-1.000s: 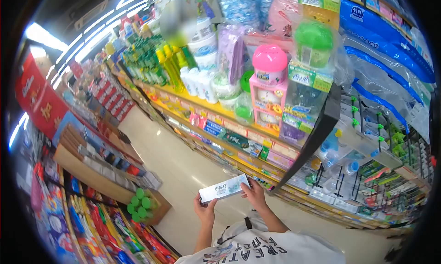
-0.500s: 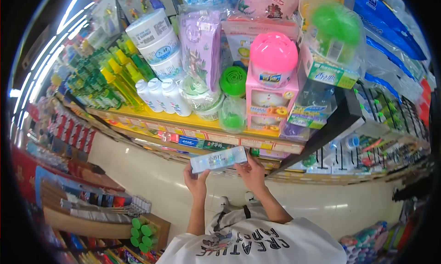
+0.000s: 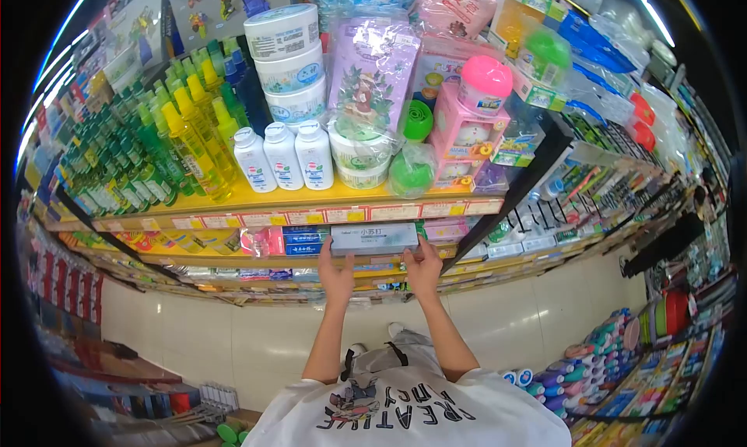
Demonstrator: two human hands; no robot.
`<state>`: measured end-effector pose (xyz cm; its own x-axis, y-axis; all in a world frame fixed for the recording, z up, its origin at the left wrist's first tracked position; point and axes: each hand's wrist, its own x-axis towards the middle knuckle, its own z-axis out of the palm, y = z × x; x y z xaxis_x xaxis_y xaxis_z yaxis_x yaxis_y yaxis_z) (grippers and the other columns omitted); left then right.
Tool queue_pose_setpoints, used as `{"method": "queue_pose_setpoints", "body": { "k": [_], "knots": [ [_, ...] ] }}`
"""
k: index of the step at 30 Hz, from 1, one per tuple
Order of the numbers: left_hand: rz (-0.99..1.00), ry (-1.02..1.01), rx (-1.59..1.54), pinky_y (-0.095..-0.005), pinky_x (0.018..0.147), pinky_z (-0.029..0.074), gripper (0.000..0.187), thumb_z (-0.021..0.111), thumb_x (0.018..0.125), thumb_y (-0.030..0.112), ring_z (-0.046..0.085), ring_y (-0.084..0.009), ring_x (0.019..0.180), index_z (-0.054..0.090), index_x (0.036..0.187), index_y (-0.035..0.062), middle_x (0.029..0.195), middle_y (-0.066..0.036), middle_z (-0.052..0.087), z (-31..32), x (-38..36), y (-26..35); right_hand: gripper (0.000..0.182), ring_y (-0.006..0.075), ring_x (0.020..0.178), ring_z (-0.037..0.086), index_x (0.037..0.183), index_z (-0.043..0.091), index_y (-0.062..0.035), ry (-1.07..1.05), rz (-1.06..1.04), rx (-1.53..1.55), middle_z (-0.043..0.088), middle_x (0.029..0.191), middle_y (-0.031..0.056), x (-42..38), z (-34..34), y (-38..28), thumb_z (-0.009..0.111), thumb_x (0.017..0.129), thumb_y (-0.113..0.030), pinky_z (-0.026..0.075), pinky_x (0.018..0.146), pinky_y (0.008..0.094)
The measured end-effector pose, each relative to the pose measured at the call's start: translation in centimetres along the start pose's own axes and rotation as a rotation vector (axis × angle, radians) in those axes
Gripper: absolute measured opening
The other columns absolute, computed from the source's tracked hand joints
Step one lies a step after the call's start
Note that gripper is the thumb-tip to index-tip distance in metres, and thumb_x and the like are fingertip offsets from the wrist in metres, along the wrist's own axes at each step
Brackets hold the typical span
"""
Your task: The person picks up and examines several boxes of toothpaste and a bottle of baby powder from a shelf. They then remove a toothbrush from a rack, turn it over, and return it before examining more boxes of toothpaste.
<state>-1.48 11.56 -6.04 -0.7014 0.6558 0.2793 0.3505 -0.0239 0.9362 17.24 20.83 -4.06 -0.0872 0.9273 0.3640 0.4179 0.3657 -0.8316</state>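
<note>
L hand [image 3: 336,279] + R hand [image 3: 425,273] both closed on one long, pale silver-grey box [image 3: 374,238], one hand at each end. Thumbs on near side, towards wearer; most other fingers hidden, so can't tell how far they wrap. Grip at the ends prob. keeps a long, slim item level & leaves printed front mostly uncovered — big characters sit btwn the hands, facing up at cam.

Box loc.: in front of lower shelf, just below the price strip [image 3: 327,216] of upper shelf. Looks near blue boxes [image 3: 302,249] on its left; can't tell if box touches them or shelf.

Upper shelf, by kind: yellow spray bottles [image 3: 191,147] at L, packed upright, prob. to save width. Three white bottles [image 3: 282,157] in a row at front edge, labels out — easy to see, I'd guess. White tubs [image 3: 285,62] piled behind; flat lids seem to suit stacking. Purple packet [image 3: 373,70] stands upright, prob. propped by stock around it. Pink-topped container [image 3: 485,87] sits on pink boxes [image 3: 468,132], likely using height where width's short.
</note>
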Motion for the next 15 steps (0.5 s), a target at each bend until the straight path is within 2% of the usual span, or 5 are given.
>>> {"method": "queue_pose_setpoints", "body": {
  "k": [2,5,9,12,15],
  "knots": [
    [0.037,0.003,-0.029,-0.0415,0.102,0.043,0.061,0.071,0.086,0.008,0.052,-0.0323,0.124,0.045,0.141,-0.0004,0.142,-0.02,0.047,-0.4,-0.1,0.4,0.048,0.0176,0.072,0.065,0.126,0.061,0.0032,0.059,0.087,0.075,0.066,0.099,0.0126,-0.6,0.8,0.6,0.074,0.08,-0.008,0.054,0.067,0.0301],
    [0.017,0.037,-0.104,-0.038,0.104,0.043,0.059,0.068,0.089,0.003,0.049,-0.0251,0.127,0.044,0.143,0.0019,0.142,-0.015,0.047,-0.9,-0.9,-0.1,0.048,0.0216,0.075,0.067,0.126,0.058,0.0029,0.108,0.142,0.109,0.066,0.105,0.0151,-1.8,1.0,1.0,0.071,0.08,-0.005,0.055,0.068,0.0317],
    [-0.044,0.041,-0.098,-0.037,0.102,0.045,0.06,0.066,0.089,0.003,0.05,-0.0238,0.126,0.042,0.144,0.0026,0.142,-0.014,0.048,-1.6,-1.4,-1.5,0.048,0.0216,0.078,0.068,0.127,0.057,0.0031,0.142,0.119,0.166,0.066,0.105,0.015,-3.3,1.6,1.8,0.066,0.08,0.0,0.055,0.069,0.0322],
    [-0.075,0.03,-0.14,-0.0339,0.097,0.048,0.057,0.065,0.09,0.003,0.051,-0.0233,0.124,0.045,0.143,0.0029,0.14,-0.013,0.049,-1.8,-1.4,-1.7,0.046,0.0194,0.079,0.068,0.127,0.057,0.0032,0.122,0.145,0.22,0.065,0.107,0.0146,-3.4,2.0,1.2,0.063,0.081,0.003,0.056,0.069,0.0312],
    [-0.066,-0.027,-0.29,-0.033,0.092,0.05,0.053,0.065,0.09,0.004,0.053,-0.0243,0.121,0.048,0.14,0.0009,0.135,-0.015,0.051,-1.9,-1.1,-2.2,0.042,0.0172,0.078,0.068,0.126,0.057,0.0034,0.142,0.283,0.459,0.065,0.107,0.0122,-3.3,2.9,0.2,0.06,0.084,0.005,0.057,0.068,0.0291]
  ]
}}
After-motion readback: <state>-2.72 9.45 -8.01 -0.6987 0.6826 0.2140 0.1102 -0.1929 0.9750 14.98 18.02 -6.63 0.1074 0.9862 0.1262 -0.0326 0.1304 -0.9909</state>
